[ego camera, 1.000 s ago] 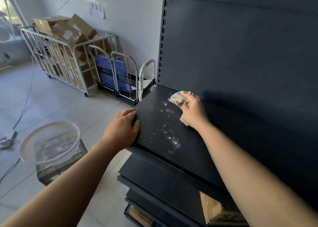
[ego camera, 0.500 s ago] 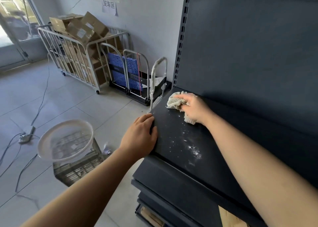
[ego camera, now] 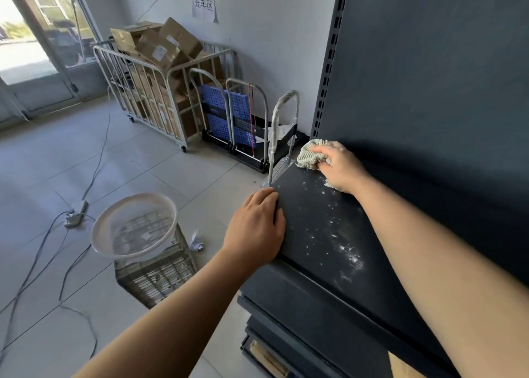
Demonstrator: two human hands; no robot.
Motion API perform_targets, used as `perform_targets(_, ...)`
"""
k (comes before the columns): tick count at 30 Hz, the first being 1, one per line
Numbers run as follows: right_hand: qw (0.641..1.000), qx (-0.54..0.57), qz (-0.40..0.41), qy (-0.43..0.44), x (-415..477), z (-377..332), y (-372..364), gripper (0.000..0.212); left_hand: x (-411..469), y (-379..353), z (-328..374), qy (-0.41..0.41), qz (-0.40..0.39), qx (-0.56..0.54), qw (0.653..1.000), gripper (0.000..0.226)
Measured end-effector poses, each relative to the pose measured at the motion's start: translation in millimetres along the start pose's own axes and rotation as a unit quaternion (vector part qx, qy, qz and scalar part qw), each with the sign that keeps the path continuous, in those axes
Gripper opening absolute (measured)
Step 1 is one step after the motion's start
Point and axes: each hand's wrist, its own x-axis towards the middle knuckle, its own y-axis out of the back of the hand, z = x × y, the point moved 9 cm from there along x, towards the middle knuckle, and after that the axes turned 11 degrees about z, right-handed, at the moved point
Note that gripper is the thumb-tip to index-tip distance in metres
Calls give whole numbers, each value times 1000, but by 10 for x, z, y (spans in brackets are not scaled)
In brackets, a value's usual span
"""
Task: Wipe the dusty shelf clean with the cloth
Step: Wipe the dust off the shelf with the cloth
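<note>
— Where is the cloth [ego camera: 310, 155] being kept?
— It is being gripped, bunched up, in the right hand [ego camera: 340, 167] and pressed onto the far left corner of the shelf [ego camera: 309, 277], close to the back panel [ego camera: 429, 77].
— And the left hand [ego camera: 254, 231]?
— It is being rested on the shelf's left edge, fingers fairly straight, with nothing being held. White dust [ego camera: 347, 256] is being shown nearer, untouched by the cloth.
</note>
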Motion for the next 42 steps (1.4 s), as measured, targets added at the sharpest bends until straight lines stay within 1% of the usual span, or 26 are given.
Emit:
perform_targets(6, 996, 32, -59, 58, -363, -305, -33, 48, -269, 180, -82, 44, 27, 15, 999, 38)
perform_targets(8, 992, 59, -83, 74, -520, -405, -25, 46, -380, 243, -124, 70, 34, 26, 997, 39)
perform_targets(10, 983, 92, -129, 92, -714, -514, -25, 45, -469, 300, -148, 94, 41, 44, 994, 40)
perform_targets(12, 971, 126, -178, 99, -889, -582, 29, 46, -546, 340, -120, 97, 40, 64, 992, 38)
perform_targets(13, 969, 149, -177, 89, -906, -561, 112, 47, -571, 357, -97, 95, 38, 74, 992, 36)
perform_targets(15, 972, 199, -116, 41, -817, -366, 405, 47, -603, 381, -62, 94, 32, 90, 991, 33)
perform_targets(16, 977, 200, -71, 15, -738, -177, 553, 46, -611, 383, -54, 93, 28, 96, 991, 32)
perform_targets(17, 985, 173, -25, -1, -663, 28, 679, 46, -612, 375, -54, 91, 25, 102, 990, 32)
perform_targets(19, 997, 67, 8, -28, -647, 399, 775, 45, -601, 351, -63, 85, 19, 120, 989, 33)
perform_targets(20, 999, 27, 8, -36, -696, 499, 756, 46, -593, 338, -68, 83, 13, 129, 988, 33)
perform_targets(22, 1000, -3, -3, -17, -834, 420, 651, 46, -567, 325, -78, 83, 1, 141, 986, 31)
perform_targets(26, 996, 29, -42, 74, -1190, -192, 399, 48, -544, 336, -71, 85, -18, 150, 985, 27)
perform_targets(29, 987, 92, -95, 94, -1416, -440, 284, 51, -582, 320, -39, 72, -30, 160, 984, 31)
perform_targets(31, 977, 166, -112, 68, -1463, -443, 325, 51, -612, 334, -19, 65, -33, 172, 982, 35)
perform_targets(33, 974, 222, -51, 21, -1364, -275, 537, 52, -638, 362, 29, 43, -30, 172, 984, 35)
perform_targets(34, 977, 215, -8, 1, -1303, -131, 683, 53, -653, 377, 61, 29, -25, 166, 985, 34)
perform_targets(36, 987, 140, 62, -42, -1249, 225, 970, 50, -705, 388, 101, 10, -20, 152, 988, 34)
perform_targets(37, 991, 95, 74, -65, -1263, 392, 1061, 47, -728, 386, 102, 4, -19, 143, 990, 36)
perform_targets(39, 993, 21, 67, -91, -1365, 567, 1063, 43, -754, 377, 66, -1, -24, 137, 990, 40)
perform_targets(42, 997, -11, 57, -57, -1576, 311, 829, 42, -758, 324, 4, -9, -49, 147, 988, 44)
